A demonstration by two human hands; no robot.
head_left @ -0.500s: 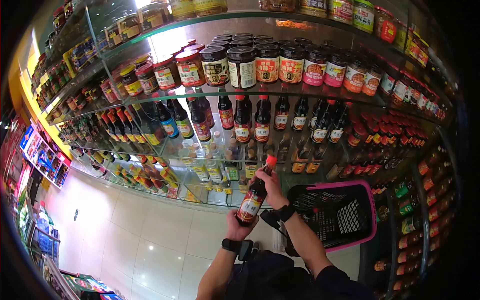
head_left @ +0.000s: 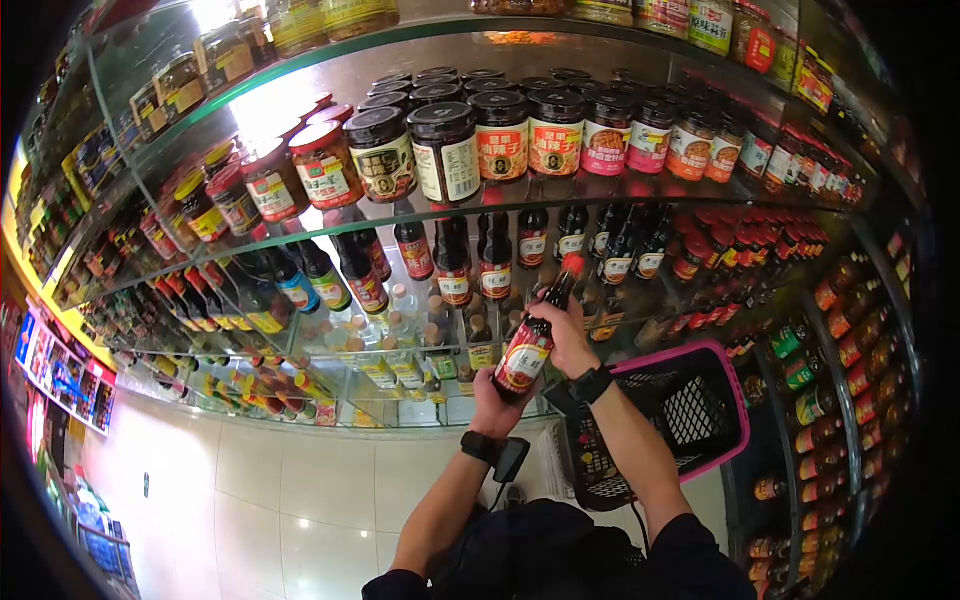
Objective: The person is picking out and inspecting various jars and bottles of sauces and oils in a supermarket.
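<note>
A dark glass sauce bottle point(head_left: 524, 358) with a red cap and a red and white label is held tilted in front of the shelves, its cap pointing up and to the right. My left hand point(head_left: 494, 406) is closed around its base. Higher up, my right hand point(head_left: 568, 334) wraps round the neck and shoulder from the right side. Both wrists wear dark bands with a device. Similar dark bottles point(head_left: 454, 270) with red caps stand on the shelf just beyond.
A black shopping basket point(head_left: 735, 400) with a pink rim is right of my right forearm. Glass shelving point(head_left: 300, 232) holds many jars point(head_left: 445, 150) above. More bottles line the rack at right point(head_left: 815, 465). Pale tiled floor point(head_left: 325, 490) lies below left.
Both hands have raised the bottle slightly and moved it a little to the right, still tilted. The whole view has also shifted and turned slightly.
</note>
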